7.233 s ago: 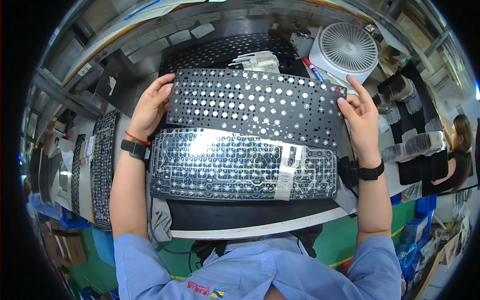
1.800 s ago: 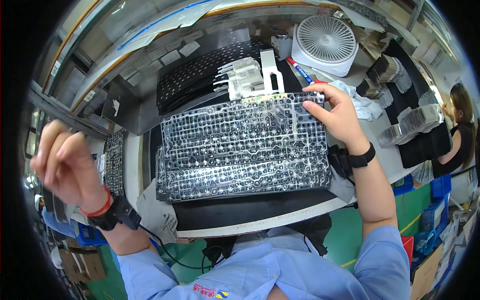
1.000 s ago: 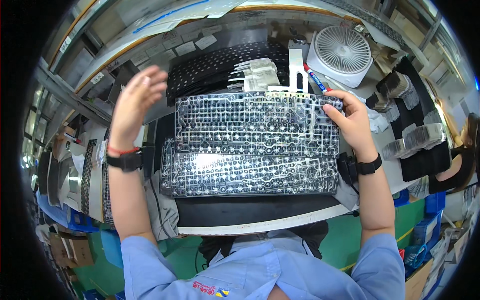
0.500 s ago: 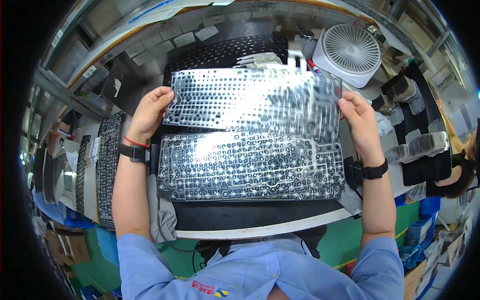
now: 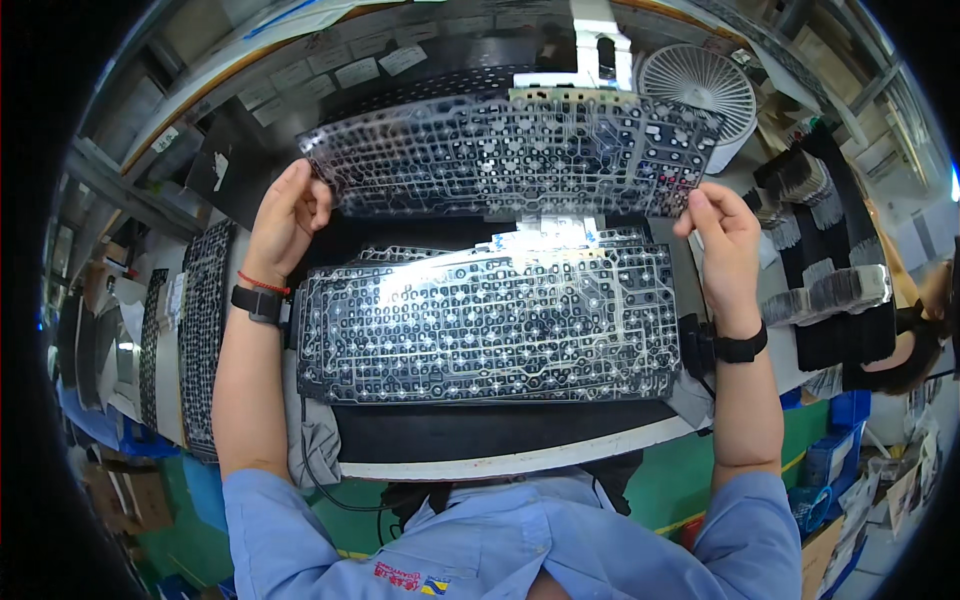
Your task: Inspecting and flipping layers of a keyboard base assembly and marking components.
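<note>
Keyboard membrane sheet (image 5: 500,155) is off the worktop (image 5: 520,462), raised over its far half and tilted, beyond the sheet stack (image 5: 490,330) lying toward the front edge. Our left hand (image 5: 278,225) has its grip closed at the sheet's left edge; our right hand (image 5: 730,245) pinches the lower right corner, thumb and fingers nearly together. The white tail (image 5: 597,27) stands out from the sheet's far edge, near the fan (image 5: 700,85).

Handling notes, our judgement: pinch only the margins, off the traces; raise both ends evenly, since so thin a sheet likely bows or creases; hold the tail clear of the fan; keep the lower edge from scraping the stack.
</note>
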`<action>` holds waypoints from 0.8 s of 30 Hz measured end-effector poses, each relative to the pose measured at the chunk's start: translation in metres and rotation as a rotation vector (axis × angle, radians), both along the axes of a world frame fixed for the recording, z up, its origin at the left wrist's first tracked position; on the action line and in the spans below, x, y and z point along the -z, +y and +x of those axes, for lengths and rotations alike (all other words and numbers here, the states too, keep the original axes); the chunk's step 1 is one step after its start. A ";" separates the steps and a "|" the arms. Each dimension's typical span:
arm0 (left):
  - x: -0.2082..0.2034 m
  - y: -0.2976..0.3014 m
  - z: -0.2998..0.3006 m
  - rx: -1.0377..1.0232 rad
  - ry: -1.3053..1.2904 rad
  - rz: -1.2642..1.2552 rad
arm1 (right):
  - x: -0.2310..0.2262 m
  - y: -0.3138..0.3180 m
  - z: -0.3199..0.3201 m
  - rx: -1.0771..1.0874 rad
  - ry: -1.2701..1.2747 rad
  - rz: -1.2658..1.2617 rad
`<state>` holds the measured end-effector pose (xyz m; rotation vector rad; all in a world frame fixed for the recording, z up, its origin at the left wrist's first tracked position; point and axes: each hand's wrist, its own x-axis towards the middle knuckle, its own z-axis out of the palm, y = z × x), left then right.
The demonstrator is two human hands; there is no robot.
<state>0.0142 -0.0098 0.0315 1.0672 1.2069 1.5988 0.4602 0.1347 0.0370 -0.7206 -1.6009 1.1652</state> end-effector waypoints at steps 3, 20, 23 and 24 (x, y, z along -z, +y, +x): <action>-0.011 -0.002 0.017 -0.102 -0.145 -0.100 | -0.006 -0.001 -0.005 0.089 0.027 0.114; 0.020 0.003 -0.024 -0.148 -0.015 -0.105 | -0.009 -0.009 -0.007 -0.043 -0.006 0.124; 0.009 0.006 -0.004 -0.343 -0.060 -0.129 | -0.008 -0.006 -0.003 -0.081 -0.098 0.096; 0.009 0.006 -0.004 -0.347 -0.069 -0.132 | -0.008 -0.005 -0.001 -0.099 -0.145 0.086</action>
